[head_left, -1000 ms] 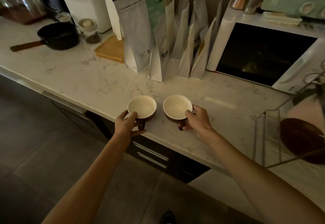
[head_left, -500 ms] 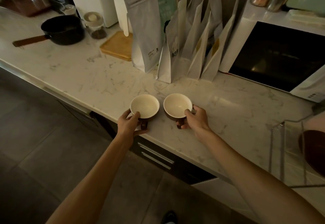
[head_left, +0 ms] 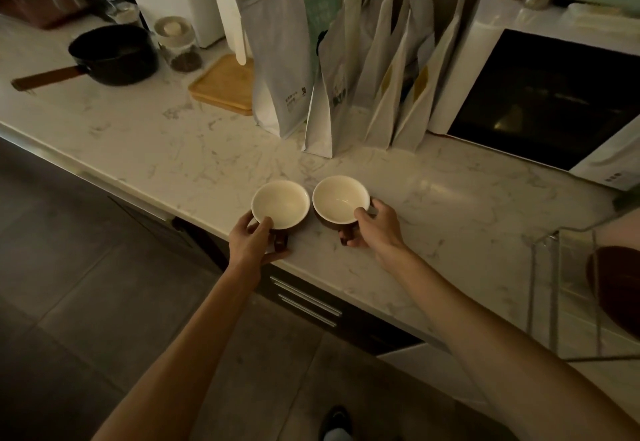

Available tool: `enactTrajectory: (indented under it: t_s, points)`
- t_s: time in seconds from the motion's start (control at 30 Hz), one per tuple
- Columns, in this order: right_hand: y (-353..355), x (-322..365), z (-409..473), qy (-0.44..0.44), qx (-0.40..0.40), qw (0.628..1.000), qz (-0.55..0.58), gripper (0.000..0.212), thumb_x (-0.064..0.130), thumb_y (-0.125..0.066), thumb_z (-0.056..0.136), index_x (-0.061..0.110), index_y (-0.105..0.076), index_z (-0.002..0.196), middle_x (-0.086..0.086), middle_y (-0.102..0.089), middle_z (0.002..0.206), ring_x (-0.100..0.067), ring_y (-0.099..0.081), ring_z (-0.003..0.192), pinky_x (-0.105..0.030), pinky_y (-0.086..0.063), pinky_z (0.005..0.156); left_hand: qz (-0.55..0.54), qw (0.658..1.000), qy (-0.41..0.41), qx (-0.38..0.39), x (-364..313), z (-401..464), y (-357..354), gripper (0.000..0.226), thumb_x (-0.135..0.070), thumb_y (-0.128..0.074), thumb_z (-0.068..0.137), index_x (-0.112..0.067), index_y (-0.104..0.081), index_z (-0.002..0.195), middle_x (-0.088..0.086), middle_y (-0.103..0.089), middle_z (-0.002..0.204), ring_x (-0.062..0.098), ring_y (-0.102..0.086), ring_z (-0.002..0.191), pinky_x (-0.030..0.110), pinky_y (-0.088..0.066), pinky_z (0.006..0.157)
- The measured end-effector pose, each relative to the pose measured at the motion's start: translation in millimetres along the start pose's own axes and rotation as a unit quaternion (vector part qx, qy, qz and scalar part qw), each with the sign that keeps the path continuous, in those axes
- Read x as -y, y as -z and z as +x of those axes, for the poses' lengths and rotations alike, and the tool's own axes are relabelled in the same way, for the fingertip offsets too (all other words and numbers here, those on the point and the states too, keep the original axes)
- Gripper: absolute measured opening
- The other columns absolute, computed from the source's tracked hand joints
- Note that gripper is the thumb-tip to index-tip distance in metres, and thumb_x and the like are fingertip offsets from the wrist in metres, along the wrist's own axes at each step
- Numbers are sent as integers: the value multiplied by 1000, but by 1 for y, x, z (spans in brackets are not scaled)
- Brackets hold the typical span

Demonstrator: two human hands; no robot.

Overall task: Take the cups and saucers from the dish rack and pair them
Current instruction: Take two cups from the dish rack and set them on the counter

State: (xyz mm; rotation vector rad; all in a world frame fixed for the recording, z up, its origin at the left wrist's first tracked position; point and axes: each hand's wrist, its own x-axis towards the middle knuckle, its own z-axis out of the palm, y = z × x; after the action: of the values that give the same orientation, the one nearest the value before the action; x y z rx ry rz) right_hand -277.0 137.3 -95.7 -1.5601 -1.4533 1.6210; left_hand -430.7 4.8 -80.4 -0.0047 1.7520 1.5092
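Observation:
Two brown cups with cream insides stand side by side near the front edge of the marble counter (head_left: 450, 218). My left hand (head_left: 254, 241) grips the left cup (head_left: 280, 203) at its rim and handle. My right hand (head_left: 374, 229) grips the right cup (head_left: 341, 199) the same way. At the right edge stands a wire dish rack (head_left: 540, 288) with a brown saucer (head_left: 616, 288) upright in it, partly cut off by the frame.
Behind the cups stand several coffee bags (head_left: 346, 87). A white microwave (head_left: 540, 94) sits at the back right. A black saucepan (head_left: 110, 54), a glass jar (head_left: 178, 43) and a wooden board (head_left: 225, 85) sit at the back left. Dark floor lies below the counter edge.
The view has shifted left and forward, so less of the dish rack shows. Both hands still hold the cups, which now sit a little closer together on the counter.

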Motion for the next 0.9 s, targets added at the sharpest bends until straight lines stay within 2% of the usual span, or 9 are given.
enactTrajectory:
  t_s: [0.13, 0.2, 0.23, 0.3, 0.37, 0.47, 0.6, 0.77, 0.9]
  points:
    - [7, 5, -6, -8, 16, 999, -43, 48, 25, -56, 95, 17, -46, 141, -13, -59, 128, -33, -67, 101, -28, -56, 43, 41, 999, -16, -1, 2, -2, 3, 55, -21, -59, 94, -22, -38, 144, 11, -51, 134, 29, -55, 113, 48, -60, 71]
    - [12, 4, -8, 10, 4, 997, -75, 53, 34, -55, 95, 18, -43, 144, -11, -59, 132, -32, -64, 108, -24, -55, 42, 74, 997, -34, 0, 3, -4, 7, 58, -28, -59, 94, -23, -35, 146, 12, -50, 138, 30, -56, 116, 50, -59, 78]
    - [15, 4, -13, 32, -4, 994, -103, 55, 39, -54, 94, 19, -44, 144, -9, -58, 134, -30, -64, 110, -23, -57, 47, 96, 994, -48, 0, 4, -6, 10, 60, -34, -59, 93, -24, -33, 147, 12, -49, 140, 31, -56, 118, 50, -58, 80]
    - [24, 5, -23, 78, -12, 984, -162, 60, 49, -51, 91, 22, -44, 144, -6, -59, 136, -28, -63, 115, -39, -63, 70, 160, 983, -88, -12, 5, -11, 16, 62, -44, -57, 92, -26, -33, 147, 12, -48, 142, 32, -55, 120, 50, -55, 87]
    - [36, 10, -36, 118, -19, 972, -205, 57, 47, -51, 93, 20, -43, 143, -7, -57, 139, -28, -60, 119, -50, -58, 85, 242, 958, -152, -40, 7, -20, 21, 60, -48, -54, 92, -28, -35, 144, 10, -50, 141, 30, -54, 122, 52, -48, 97]
    - [58, 21, -53, 155, -39, 956, -244, 51, 41, -50, 98, 17, -44, 142, -8, -56, 140, -28, -58, 122, -48, -53, 94, 329, 904, -264, -67, 8, -39, 19, 53, -44, -54, 93, -28, -40, 141, 8, -52, 139, 26, -54, 121, 48, -46, 97]
    - [89, 30, -78, 198, -33, 927, -316, 43, 40, -49, 98, 18, -53, 135, -4, -63, 133, -25, -59, 120, -40, -49, 98, 439, 825, -354, -21, -1, -71, -5, 46, -37, -53, 95, -22, -47, 138, 11, -55, 134, 27, -56, 118, 43, -47, 94]
    - [127, 25, -112, 232, -28, 892, -387, 40, 42, -47, 98, 20, -57, 130, 0, -65, 129, -22, -61, 116, -39, -51, 93, 562, 708, -410, 123, -7, -116, -42, 34, -32, -54, 95, -15, -59, 125, 12, -67, 116, 28, -63, 106, 36, -46, 86]
    - [158, 18, -137, 250, -12, 858, -448, 40, 39, -44, 99, 21, -55, 133, -3, -62, 132, -25, -60, 115, -35, -48, 86, 670, 601, -404, 164, 0, -146, -67, 49, -45, -53, 93, -20, -52, 135, 7, -62, 130, 27, -59, 118, 41, -46, 97]
